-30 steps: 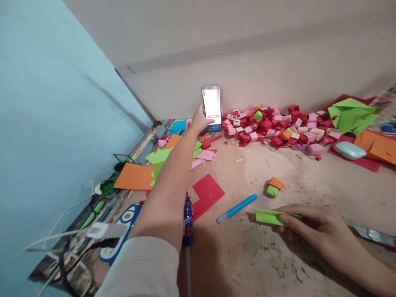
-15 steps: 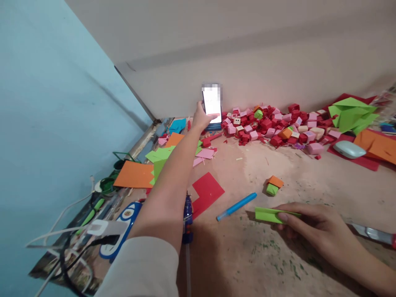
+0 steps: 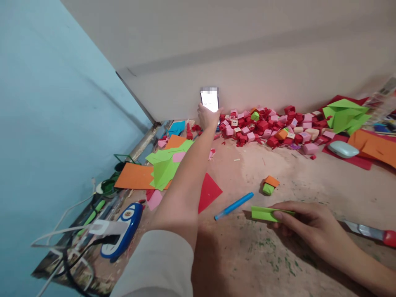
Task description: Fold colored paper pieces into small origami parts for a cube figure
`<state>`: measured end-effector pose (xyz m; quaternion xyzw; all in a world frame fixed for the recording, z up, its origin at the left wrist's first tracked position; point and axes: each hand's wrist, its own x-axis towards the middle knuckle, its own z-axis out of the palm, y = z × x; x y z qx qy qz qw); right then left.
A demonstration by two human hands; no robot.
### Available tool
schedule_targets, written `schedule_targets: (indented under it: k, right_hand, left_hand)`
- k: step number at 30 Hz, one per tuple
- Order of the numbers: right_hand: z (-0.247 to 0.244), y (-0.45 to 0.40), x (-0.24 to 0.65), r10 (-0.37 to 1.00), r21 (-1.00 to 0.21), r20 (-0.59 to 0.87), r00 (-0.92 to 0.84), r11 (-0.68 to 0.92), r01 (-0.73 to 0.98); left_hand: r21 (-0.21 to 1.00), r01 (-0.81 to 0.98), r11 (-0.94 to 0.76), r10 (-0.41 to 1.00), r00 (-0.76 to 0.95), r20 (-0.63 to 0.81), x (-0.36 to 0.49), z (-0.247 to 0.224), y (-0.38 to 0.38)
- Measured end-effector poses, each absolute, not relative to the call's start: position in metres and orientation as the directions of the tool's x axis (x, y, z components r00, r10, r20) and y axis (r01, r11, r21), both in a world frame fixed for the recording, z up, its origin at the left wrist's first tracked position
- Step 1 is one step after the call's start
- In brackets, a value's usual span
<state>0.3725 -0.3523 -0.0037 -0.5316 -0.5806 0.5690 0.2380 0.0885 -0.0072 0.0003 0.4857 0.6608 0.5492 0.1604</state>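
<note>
At the far side of the table my left hand (image 3: pixel 209 117) is wrapped round the lower part of a smartphone (image 3: pixel 209 100), fingers at one edge and thumb at the other. The phone stands upright against the pale board with its screen lit. My right hand (image 3: pixel 305 222) pinches a folded strip of light green paper (image 3: pixel 261 213) between thumb and fingers, just above the tabletop. A blue pen (image 3: pixel 234 206) lies to the left of that strip. Behind it sits a small folded paper piece (image 3: pixel 270 185) in orange and green.
Many small red and pink paper cubes (image 3: pixel 262 126) are heaped along the board. Green paper sheets (image 3: pixel 167 167) and orange paper (image 3: pixel 133 176) lie at left, near a blue-and-white power strip (image 3: pixel 125 231) with cables. A red-handled knife (image 3: pixel 368 231) lies beyond my right wrist; a pale case (image 3: pixel 343 149) is farther back.
My left hand has shifted from the phone's left edge and screen to a grip across its lower part. My right hand still holds the green paper strip. The view has moved slightly.
</note>
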Motion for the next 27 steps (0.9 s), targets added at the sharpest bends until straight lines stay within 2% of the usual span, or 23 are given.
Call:
schedule_targets:
  k: [6, 12, 18, 27]
  right_hand:
    - [-0.001, -0.353, 0.375, 0.901, -0.918, -0.265, -0.345, -0.127, 0.375]
    - [-0.005, -0.354, 0.373, 0.887, -0.916, -0.323, -0.329, -0.206, 0.344]
    - [-0.005, -0.352, 0.373, 0.909, -0.924, -0.256, -0.329, -0.130, 0.361]
    - [-0.003, -0.350, 0.374, 0.903, -0.917, -0.274, -0.332, -0.141, 0.373]
  left_hand:
    - [0.896, 0.441, -0.045, 0.803, -0.518, 0.295, 0.098, 0.003, -0.010]
    - [0.867, 0.497, 0.038, 0.782, -0.555, 0.284, 0.101, 0.009, -0.016]
    - [0.826, 0.554, 0.107, 0.766, -0.575, 0.287, 0.105, 0.014, -0.022]
    - [0.782, 0.595, 0.188, 0.713, -0.630, 0.308, 0.111, 0.020, -0.024]
